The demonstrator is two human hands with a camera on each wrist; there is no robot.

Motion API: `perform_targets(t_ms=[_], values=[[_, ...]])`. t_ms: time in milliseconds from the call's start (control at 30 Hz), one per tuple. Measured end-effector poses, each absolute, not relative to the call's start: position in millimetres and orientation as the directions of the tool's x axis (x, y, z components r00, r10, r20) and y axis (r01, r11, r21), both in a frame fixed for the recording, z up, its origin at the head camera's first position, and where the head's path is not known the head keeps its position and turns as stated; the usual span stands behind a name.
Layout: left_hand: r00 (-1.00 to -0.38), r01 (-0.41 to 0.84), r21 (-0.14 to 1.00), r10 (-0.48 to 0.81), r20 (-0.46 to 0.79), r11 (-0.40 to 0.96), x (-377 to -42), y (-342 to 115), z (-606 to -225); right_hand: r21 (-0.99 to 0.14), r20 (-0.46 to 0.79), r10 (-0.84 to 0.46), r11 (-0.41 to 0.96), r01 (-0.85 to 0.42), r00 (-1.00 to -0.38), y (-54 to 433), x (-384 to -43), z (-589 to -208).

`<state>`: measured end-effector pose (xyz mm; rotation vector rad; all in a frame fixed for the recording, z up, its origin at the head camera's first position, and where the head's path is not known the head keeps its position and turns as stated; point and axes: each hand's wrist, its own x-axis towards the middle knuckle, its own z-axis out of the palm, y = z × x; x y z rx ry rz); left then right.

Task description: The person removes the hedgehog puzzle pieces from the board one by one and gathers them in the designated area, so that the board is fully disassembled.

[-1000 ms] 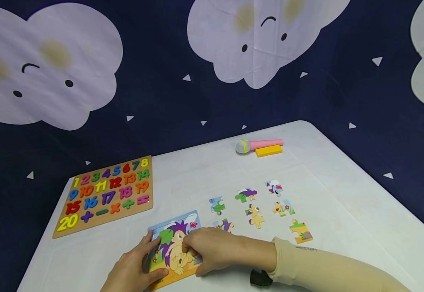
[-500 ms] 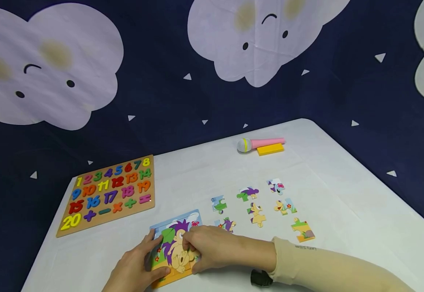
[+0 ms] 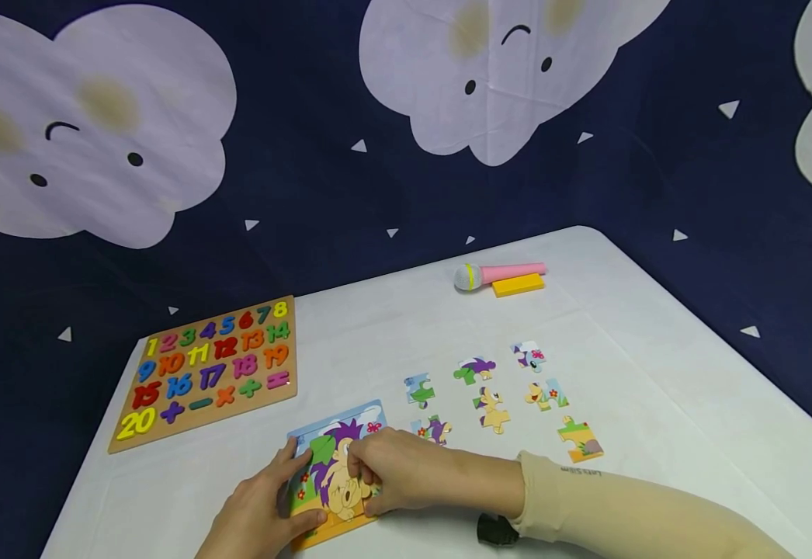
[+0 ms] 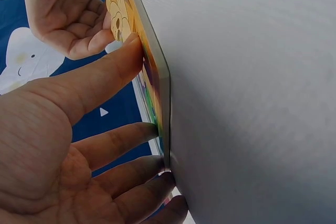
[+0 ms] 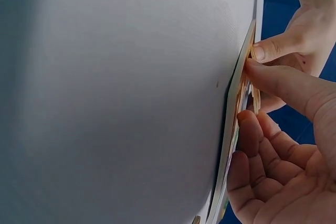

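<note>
A picture puzzle board (image 3: 332,420) showing a purple-spined hedgehog lies on the white table. My left hand (image 3: 255,497) rests along its left side, fingers fairly straight, with the thumb (image 4: 113,72) pressing on its face near the bottom edge. Over the lower right of the board, my right hand (image 3: 406,470) pinches a puzzle piece between thumb and curled fingers. That puzzle piece (image 4: 121,18), pale yellow, stands tilted up from the board in the left wrist view; edge-on, the same piece (image 5: 256,98) shows in the right wrist view. From the head, the right fingers partly cover it.
Several loose pieces lie right of the board, including a green-and-orange corner piece (image 3: 579,439) and a purple-and-green piece (image 3: 476,370). A wooden number board (image 3: 203,373) lies at the left. Toward the back are a pink toy microphone (image 3: 511,272) and a yellow block (image 3: 518,285).
My right hand has shifted very slightly left and up over the board, still at the same piece. The left hand keeps its hold. The head view has tilted slightly.
</note>
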<state>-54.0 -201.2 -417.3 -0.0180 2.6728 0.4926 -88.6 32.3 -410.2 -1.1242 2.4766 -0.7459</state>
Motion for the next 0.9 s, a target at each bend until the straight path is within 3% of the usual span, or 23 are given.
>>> perform_targets(t_ms=[533,900], values=[[-0.908,-0.107,0.346,0.051,-0.416,0.932,-55,-201,-418,-0.565,-0.075,-0.76,0.566,-0.601,-0.646,30,-91,-409],[-0.905,-0.11,0.339,0.047,-0.423,0.934,-56,-202,-419,-0.64,-0.066,-0.744,0.543,-0.544,-0.665,42,-94,-406]])
